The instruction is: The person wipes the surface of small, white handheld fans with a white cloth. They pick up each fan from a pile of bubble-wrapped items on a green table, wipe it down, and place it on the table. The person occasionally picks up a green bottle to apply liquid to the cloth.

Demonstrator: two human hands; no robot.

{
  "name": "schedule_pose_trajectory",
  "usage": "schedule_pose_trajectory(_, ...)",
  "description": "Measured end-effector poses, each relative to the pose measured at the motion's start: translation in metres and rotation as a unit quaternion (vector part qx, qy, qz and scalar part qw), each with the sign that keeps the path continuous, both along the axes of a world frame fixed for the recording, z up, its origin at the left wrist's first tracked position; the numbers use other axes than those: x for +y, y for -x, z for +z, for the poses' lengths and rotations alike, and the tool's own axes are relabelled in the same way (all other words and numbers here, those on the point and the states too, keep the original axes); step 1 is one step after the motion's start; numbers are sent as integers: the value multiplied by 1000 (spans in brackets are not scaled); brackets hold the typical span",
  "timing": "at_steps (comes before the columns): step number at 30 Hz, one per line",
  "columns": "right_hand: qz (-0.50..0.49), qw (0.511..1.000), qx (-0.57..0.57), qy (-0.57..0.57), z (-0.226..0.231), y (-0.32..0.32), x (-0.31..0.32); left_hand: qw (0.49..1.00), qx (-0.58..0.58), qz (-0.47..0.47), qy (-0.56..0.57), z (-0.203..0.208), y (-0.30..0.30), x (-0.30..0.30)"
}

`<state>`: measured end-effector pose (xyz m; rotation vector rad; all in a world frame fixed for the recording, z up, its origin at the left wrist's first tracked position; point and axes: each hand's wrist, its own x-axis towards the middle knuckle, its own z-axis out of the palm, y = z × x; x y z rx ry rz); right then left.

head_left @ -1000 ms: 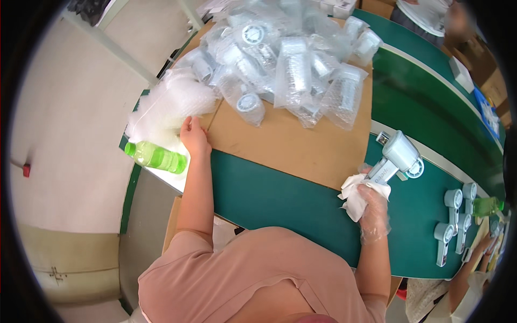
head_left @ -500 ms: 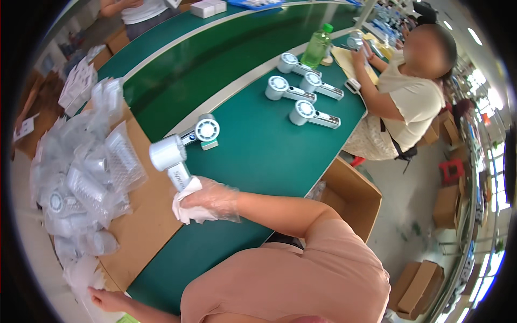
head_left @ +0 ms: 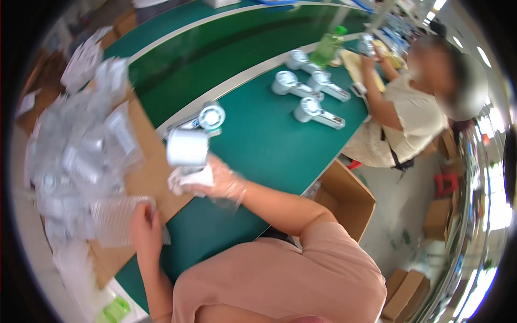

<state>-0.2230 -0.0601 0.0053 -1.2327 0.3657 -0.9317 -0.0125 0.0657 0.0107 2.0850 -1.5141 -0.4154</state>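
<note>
My right hand, in a clear plastic glove, is closed around the handle of a white handheld fan. A crumpled white cloth is bunched in that same hand, and the fan's broad round head points up and left. My left hand is bare and pinches the edge of a clear bubble wrap bag over the cardboard. Just beyond the held fan, a second handheld fan lies on the green table, partly covered by it.
Bagged fans are heaped on a cardboard sheet at left. Several unbagged fans lie on the table near a green bottle. A co-worker handles another fan at right. An open carton stands below the table edge.
My left hand has come up from the lower left and now has a bubble wrap bag. The fan in my right hand has shifted right and turned, its handle now mostly hidden.
</note>
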Motion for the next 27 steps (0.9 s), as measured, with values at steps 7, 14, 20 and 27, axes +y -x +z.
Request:
schedule_pose_trajectory(7, 5, 993, 113, -45, -26, -18, -4, 998, -38, -28, 43, -3, -6, 9)
schedule_pose_trajectory(14, -21, 971, 226, 78, -12, -15, 0, 995, 0, -37, 93, -15, -17, 12)
schedule_pose_trajectory(20, -62, 961, 206, 173, -10, -4, 6, 996, -79, -27, 16, 6, 5, 4)
schedule_pose_trajectory(27, 81, 965, 236, -75, -1, 0, 5, 997, -7, -37, 62, -11, -10, 4)
